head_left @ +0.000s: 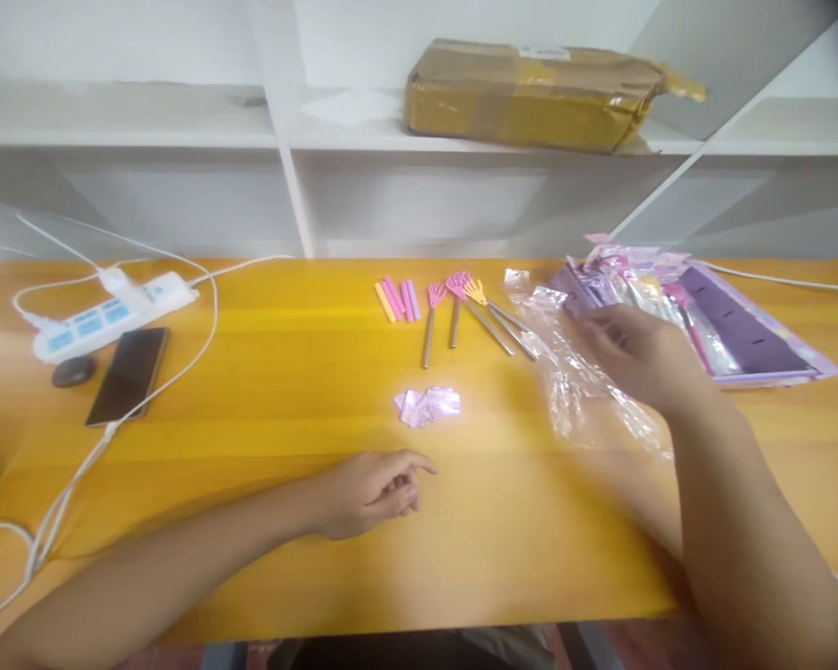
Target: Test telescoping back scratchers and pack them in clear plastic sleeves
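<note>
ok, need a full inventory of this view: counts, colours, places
shelf unit: one, white, behind table
parcel: one, brown, on shelf
table: one, yellow-brown
power strip: one, white, left
cables: several, white, mostly left
phone: one, dark, below strip
small rounded object: one, black, beside phone
sticks: four, yellow and pink to purple, centre
metal-handled tools: several, overlapping, pink and yellow heads, right of sticks
cards: small pile, count unclear, lilac, below sticks
plastic wrap: count unclear, clear, by right hand
box: one, purple, right
left hand: one, front centre
right hand: one, blurred, over wrap
</note>
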The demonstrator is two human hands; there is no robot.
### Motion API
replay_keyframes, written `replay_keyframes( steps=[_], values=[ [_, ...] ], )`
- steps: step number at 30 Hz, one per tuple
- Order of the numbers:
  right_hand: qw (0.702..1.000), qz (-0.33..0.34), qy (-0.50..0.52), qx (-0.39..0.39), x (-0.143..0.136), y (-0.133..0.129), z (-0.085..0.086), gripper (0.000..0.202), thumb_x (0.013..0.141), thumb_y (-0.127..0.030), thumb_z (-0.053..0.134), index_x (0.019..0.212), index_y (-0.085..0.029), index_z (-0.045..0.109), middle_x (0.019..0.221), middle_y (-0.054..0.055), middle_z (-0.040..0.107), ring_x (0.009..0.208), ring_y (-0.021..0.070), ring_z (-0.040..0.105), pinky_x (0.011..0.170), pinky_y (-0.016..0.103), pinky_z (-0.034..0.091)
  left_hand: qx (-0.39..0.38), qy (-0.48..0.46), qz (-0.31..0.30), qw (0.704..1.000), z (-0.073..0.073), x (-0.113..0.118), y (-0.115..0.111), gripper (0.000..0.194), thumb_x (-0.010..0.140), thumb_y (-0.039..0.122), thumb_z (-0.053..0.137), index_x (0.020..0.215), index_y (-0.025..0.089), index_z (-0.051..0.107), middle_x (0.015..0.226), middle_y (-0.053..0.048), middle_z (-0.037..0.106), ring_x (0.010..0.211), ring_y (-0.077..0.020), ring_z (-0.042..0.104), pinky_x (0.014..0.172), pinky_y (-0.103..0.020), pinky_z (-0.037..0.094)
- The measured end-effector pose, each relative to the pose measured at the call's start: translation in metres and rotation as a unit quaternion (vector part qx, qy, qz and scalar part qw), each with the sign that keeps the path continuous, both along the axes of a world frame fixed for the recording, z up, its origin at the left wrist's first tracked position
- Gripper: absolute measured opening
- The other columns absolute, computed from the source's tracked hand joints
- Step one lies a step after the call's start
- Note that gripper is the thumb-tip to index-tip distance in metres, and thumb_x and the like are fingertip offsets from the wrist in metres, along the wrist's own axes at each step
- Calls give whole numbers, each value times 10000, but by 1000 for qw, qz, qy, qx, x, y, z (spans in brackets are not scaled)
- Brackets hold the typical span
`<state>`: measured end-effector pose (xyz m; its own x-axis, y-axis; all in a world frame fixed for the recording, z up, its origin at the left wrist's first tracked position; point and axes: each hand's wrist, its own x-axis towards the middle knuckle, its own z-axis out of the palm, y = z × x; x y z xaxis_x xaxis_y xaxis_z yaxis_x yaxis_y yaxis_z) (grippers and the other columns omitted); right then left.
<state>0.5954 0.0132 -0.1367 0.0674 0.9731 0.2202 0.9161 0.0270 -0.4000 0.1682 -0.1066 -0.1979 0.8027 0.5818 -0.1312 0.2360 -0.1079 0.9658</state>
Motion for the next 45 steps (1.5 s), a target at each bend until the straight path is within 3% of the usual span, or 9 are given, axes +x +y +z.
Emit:
replay_keyframes(
  steps=[5,11,15,22,26,30,33,35,45],
  values=[
    [977,192,-21,-88,-65,-20,-9,282,1034,-390,504,1037,-205,716,1085,93,751,860,208,672,798,329,474,15,4,67,998,0,-8,16,366,1130,412,380,1376,208,560,998,-59,718,840,-144,688,815,-295,569],
    [964,229,-72,-115,-82,-34,-28,342,1092,-341,400,1051,-204,711,1092,102,741,917,226,696,819,333,483,0,18,90,996,-3,-13,30,346,1118,431,406,1284,209,612,966,-38,710,766,-130,682,738,-272,565],
    [969,216,-52,-107,-76,-39,-28,321,1089,-329,410,972,-198,680,1027,99,739,872,212,683,786,311,463,166,64,144,973,1,-9,50,261,1082,303,437,1131,211,676,944,-26,733,813,-143,688,778,-278,547],
    [973,144,-164,-78,-87,-7,-20,332,1084,-322,387,975,-185,670,1020,107,741,826,204,642,684,312,331,322,135,225,910,12,23,146,214,880,123,557,1044,213,661,1058,-53,665,881,-207,644,858,-363,524],
    [966,88,-211,-120,-91,31,-6,336,1076,-370,424,1065,-176,698,1091,129,754,873,223,659,654,304,287,363,156,308,865,9,29,203,252,872,116,551,1090,208,639,1259,-126,602,1174,-303,613,1070,-478,484],
    [964,71,-218,-135,-90,56,5,324,1062,-374,460,1034,-182,719,1021,114,772,798,202,652,651,285,312,367,171,361,840,-3,14,233,643,861,297,714,1452,178,492,1528,-200,461,1484,-414,393,1253,-616,303],
    [963,60,-226,-134,-91,62,7,356,1070,-413,452,1017,-183,718,988,116,773,784,211,652,650,286,323,361,186,320,856,-12,5,240,1136,720,562,873,1641,249,285,1685,-190,329,1574,-472,267,1283,-665,222],
    [962,52,-232,-136,-91,63,5,381,1075,-441,438,1014,-184,713,987,119,772,794,219,658,648,288,324,362,197,282,866,-15,4,243,1281,672,658,884,1685,275,200,1711,-192,309,1598,-474,235,1291,-665,199],
    [951,70,-246,-175,-89,65,-10,393,1065,-451,428,1042,-182,714,1021,135,769,900,258,701,687,307,380,369,178,272,871,-18,10,246,1230,723,649,855,1691,257,205,1613,-180,480,1497,-414,424,1257,-590,309]
  ],
)
